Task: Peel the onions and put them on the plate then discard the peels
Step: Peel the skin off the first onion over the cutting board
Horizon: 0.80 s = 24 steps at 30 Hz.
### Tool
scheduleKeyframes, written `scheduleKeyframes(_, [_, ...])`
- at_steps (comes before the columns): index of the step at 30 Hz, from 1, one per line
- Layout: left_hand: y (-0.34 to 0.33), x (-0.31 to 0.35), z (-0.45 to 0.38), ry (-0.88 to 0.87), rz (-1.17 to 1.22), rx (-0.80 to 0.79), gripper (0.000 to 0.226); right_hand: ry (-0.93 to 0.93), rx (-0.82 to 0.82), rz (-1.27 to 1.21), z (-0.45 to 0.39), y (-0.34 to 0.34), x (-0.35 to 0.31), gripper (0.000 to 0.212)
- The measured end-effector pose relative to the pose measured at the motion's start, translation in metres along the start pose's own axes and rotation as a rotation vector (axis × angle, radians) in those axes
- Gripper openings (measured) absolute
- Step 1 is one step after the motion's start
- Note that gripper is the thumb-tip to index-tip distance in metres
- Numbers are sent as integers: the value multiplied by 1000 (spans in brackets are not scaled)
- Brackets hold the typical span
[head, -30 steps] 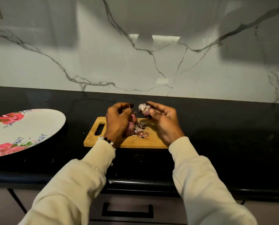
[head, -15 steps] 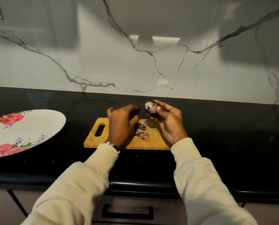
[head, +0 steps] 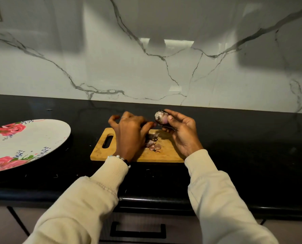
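A small, partly peeled onion with pale flesh and dark purple skin (head: pixel 161 117) is held above the far edge of a rectangular wooden cutting board with a handle slot (head: pixel 136 152), pinched between thumb and fingers of the right hand (head: pixel 180 132). The left hand (head: pixel 130 132) hovers over the board, fingers loosely curled; whether it holds anything cannot be told. Purple peel scraps (head: pixel 152 144) lie on the board. A round white plate with pink roses (head: pixel 28 143) sits well to the left on the black countertop (head: pixel 234 147).
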<state>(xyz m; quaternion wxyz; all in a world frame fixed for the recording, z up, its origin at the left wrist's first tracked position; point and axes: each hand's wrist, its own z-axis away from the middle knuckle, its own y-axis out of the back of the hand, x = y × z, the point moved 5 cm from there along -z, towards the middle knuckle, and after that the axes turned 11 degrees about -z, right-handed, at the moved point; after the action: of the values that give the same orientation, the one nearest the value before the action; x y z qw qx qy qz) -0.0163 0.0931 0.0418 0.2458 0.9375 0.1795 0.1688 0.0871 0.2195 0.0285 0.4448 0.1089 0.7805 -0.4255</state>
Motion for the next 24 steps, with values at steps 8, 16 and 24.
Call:
scheduleKeyframes(8, [1,3,-4,-104,140,18,26,-32,-50,82,2,-1,5,24])
scheduleKeyframes(16, [-1,2,-4,-113,139,3,25,-61,-67,149,1,0,12,25])
scheduleKeyframes(24, [-7,5,-5,-81,133,-89,9,-41,-57,187,2,0,11,25])
